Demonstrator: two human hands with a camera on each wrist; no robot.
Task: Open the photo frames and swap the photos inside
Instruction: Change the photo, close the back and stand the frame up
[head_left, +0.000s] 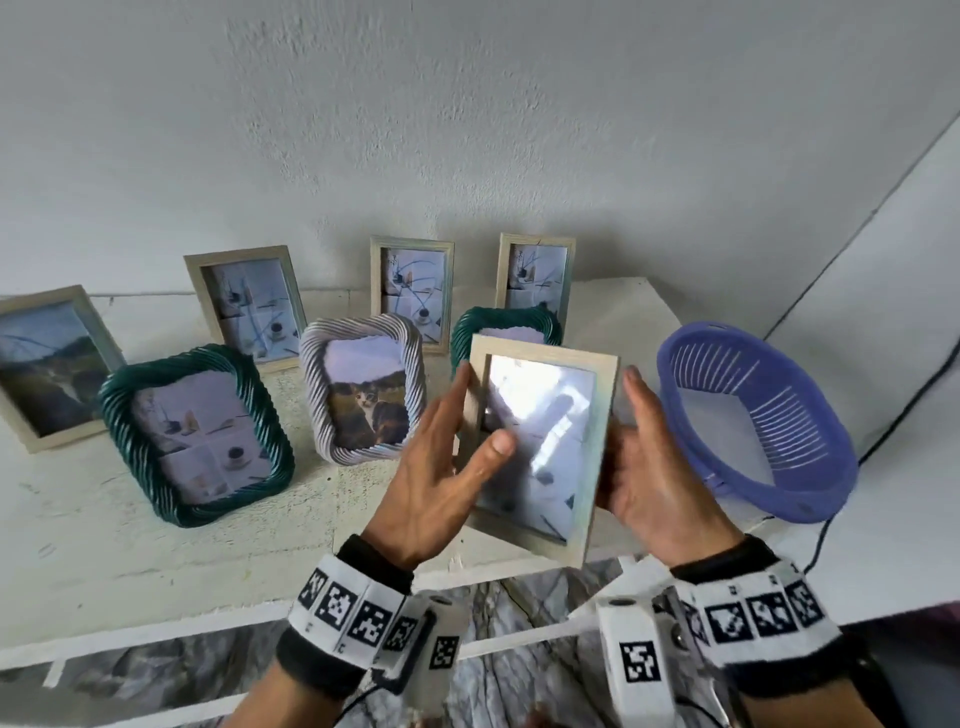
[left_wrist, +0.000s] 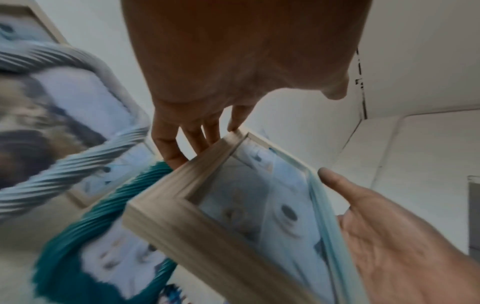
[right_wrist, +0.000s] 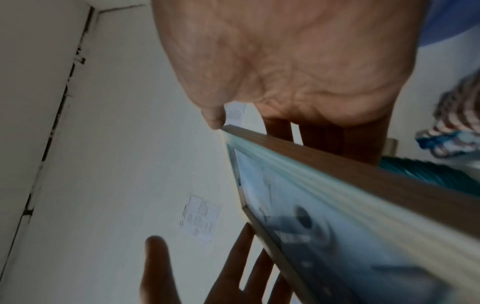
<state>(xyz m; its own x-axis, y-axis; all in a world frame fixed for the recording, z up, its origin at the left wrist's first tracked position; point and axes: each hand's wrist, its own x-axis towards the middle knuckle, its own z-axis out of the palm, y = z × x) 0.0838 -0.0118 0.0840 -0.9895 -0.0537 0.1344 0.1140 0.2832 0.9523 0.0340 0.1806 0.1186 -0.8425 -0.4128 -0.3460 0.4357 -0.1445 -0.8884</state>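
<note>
A pale wooden photo frame (head_left: 602, 431) is held upright above the table's front edge, its glass glaring. My right hand (head_left: 654, 483) grips its right side, fingers behind and thumb along the edge (right_wrist: 213, 117). My left hand (head_left: 436, 467) is at its left side with straight fingers (left_wrist: 168, 148) touching the back edge. Its thumb hovers in front of the glass, apart from it in the right wrist view. On the table stand a green twisted frame (head_left: 197, 436), a white twisted frame with a cat photo (head_left: 363, 389) and a second green frame (head_left: 504, 325), partly hidden.
Several wooden frames (head_left: 411, 291) stand in a row against the wall. A blue slotted basket (head_left: 753, 421) lies tilted at the right, close to my right hand. A black cable (head_left: 883, 431) runs behind it. The white table (head_left: 130, 561) ends just below my wrists.
</note>
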